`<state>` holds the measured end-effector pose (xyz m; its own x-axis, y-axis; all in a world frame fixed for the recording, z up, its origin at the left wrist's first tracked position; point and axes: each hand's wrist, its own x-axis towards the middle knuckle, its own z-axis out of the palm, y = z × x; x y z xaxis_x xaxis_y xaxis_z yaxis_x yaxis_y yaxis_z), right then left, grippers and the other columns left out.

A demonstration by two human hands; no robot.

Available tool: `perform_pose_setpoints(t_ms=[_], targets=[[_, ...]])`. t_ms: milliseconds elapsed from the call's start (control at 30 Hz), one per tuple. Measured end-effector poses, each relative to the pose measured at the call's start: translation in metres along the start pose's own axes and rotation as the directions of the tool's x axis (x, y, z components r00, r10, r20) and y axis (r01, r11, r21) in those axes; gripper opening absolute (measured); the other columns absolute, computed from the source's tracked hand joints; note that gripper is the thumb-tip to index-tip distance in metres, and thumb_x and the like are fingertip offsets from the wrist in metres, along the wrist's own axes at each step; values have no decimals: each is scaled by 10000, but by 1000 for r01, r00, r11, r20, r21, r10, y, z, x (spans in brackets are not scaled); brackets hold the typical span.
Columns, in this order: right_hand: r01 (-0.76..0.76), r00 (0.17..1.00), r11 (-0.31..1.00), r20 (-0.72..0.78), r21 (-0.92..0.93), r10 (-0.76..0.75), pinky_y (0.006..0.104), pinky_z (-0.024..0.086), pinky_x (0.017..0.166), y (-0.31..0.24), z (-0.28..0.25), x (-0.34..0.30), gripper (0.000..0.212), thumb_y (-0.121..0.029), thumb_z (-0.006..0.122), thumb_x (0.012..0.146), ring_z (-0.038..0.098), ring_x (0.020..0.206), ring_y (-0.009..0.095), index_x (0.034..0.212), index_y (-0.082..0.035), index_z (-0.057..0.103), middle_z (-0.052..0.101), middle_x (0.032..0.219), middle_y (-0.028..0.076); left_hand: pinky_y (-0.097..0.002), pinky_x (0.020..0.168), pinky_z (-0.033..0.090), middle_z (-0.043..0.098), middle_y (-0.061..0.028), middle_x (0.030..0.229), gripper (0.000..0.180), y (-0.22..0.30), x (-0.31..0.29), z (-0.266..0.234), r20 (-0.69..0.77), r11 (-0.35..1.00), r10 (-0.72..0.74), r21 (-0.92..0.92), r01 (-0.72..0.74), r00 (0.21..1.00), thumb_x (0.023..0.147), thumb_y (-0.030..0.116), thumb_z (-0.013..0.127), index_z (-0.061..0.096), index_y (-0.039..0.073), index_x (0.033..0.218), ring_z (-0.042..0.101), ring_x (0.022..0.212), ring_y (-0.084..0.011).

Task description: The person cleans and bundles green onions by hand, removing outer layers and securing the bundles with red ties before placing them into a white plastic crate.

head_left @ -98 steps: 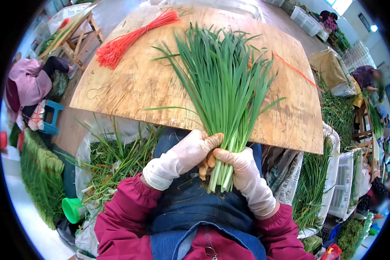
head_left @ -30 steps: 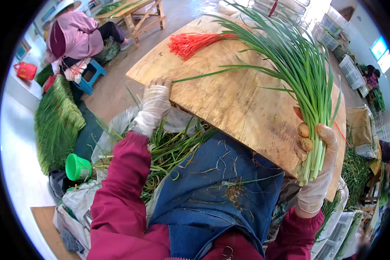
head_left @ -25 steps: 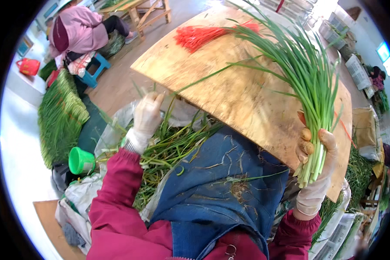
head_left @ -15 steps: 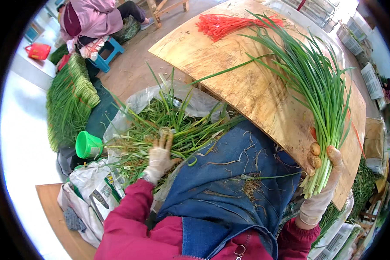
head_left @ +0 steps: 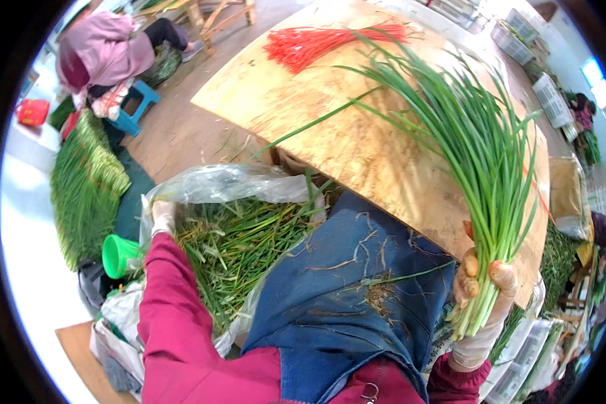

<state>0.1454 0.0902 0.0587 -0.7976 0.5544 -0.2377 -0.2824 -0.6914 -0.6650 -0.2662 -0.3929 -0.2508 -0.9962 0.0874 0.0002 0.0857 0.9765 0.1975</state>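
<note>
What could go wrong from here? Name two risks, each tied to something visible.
The left hand is at the rim of the clear plastic bag; a hard pull might tear it or spill the green scraps inside. The right hand grips the chive-like bunch near its stem ends, leaves fanned over the plywood board, so a loosened grip could let it spread.

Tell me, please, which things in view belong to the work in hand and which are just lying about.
Likely in use:
green bunch, held in the right hand
wooden board under its leaves
red strips on the board
plastic bag of loose greens, at the left hand

Likely just lying about:
green bucket
red container, far left
</note>
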Motion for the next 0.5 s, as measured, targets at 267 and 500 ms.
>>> perform_pose_setpoints(t_ms=[267, 500], targets=[[-229, 963, 939, -198, -257, 181, 285, 479, 406, 53, -5, -10, 388, -153, 613, 654, 555, 487, 191, 970, 47, 510, 583, 671, 132, -357, 683, 480, 610, -128, 884, 175, 230, -153, -118, -226, 868, 382, -245, -432, 896, 771, 173, 605, 601, 43, 887, 596, 760, -272], [-339, 933, 910, -209, -237, 293, 318, 498, 478, 74, -14, -19, 331, -106, 656, 664, 579, 542, 207, 937, 40, 542, 603, 733, 142, -262, 783, 442, 590, -142, 1029, 632, 356, -228, -168, 485, 396, 748, -874, 282, 453, 794, 349, 615, 394, -63, 1220, 560, 910, -168]])
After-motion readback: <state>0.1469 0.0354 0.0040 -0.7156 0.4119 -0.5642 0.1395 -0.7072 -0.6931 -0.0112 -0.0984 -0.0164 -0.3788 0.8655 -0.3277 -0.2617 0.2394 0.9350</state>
